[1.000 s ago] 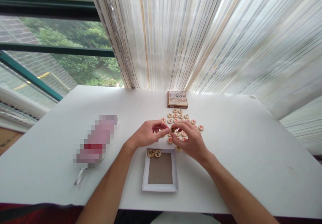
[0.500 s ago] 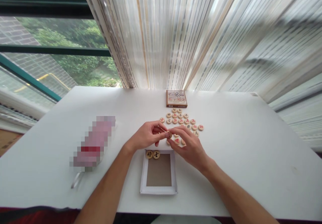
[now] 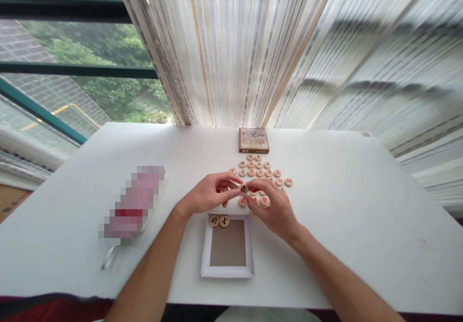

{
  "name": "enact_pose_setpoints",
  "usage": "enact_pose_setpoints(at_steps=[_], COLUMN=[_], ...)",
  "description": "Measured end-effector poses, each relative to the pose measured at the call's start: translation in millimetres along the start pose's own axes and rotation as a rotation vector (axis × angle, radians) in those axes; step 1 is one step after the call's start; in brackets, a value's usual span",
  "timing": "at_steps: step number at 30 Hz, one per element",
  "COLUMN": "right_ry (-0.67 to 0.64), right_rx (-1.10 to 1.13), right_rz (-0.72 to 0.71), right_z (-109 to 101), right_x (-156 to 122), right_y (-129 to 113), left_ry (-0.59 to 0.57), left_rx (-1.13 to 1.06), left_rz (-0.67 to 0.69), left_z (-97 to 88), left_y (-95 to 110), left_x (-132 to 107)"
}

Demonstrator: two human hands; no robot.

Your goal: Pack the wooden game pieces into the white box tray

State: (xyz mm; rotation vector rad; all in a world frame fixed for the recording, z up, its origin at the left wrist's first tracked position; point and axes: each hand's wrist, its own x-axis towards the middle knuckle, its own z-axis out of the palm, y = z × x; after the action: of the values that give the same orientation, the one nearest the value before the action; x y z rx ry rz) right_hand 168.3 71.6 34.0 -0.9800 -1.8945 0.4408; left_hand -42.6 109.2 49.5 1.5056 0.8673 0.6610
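My left hand (image 3: pixel 209 197) and my right hand (image 3: pixel 272 205) meet over the table, both pinching one round wooden chess piece (image 3: pixel 243 188) with a dark character on its face. Just behind and under the fingers lie several loose wooden pieces (image 3: pixel 260 171) with red or black characters. In front of my hands sits a shallow white box tray (image 3: pixel 205 254) with a brown floor; two pieces (image 3: pixel 219 221) lie in its far left corner.
A small brown printed box lid (image 3: pixel 253 140) lies at the far side of the white table (image 3: pixel 361 206). A pink blurred object (image 3: pixel 133 204) rests at the left. Striped curtains hang behind; a window is at the left.
Both hands drew slightly toward me and the piece between the fingertips has turned face up. The two pieces in the tray have not moved.
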Motion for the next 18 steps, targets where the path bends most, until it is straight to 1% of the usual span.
enact_pose_setpoints(at_steps=[5, 10, 15, 18], right_ry=[0.003, -0.022, -0.043, -0.057], right_rx=[-0.007, 0.011, 0.054, 0.101], right_rz=[-0.022, -0.020, 0.010, 0.066], right_z=[0.1, -1.0, -1.5, -1.7], right_x=[0.3, 0.5, 0.5, 0.4], right_y=[1.1, 1.2, 1.5, 1.4], left_ry=[0.005, 0.013, 0.017, 0.020], left_rx=[-0.010, -0.009, -0.003, 0.006], left_rz=[-0.002, 0.018, 0.021, 0.030], left_z=[0.1, 0.9, 1.0, 0.8], left_y=[2.9, 4.3, 5.4, 6.6], left_x=[-0.3, -0.3, -1.1, -2.1])
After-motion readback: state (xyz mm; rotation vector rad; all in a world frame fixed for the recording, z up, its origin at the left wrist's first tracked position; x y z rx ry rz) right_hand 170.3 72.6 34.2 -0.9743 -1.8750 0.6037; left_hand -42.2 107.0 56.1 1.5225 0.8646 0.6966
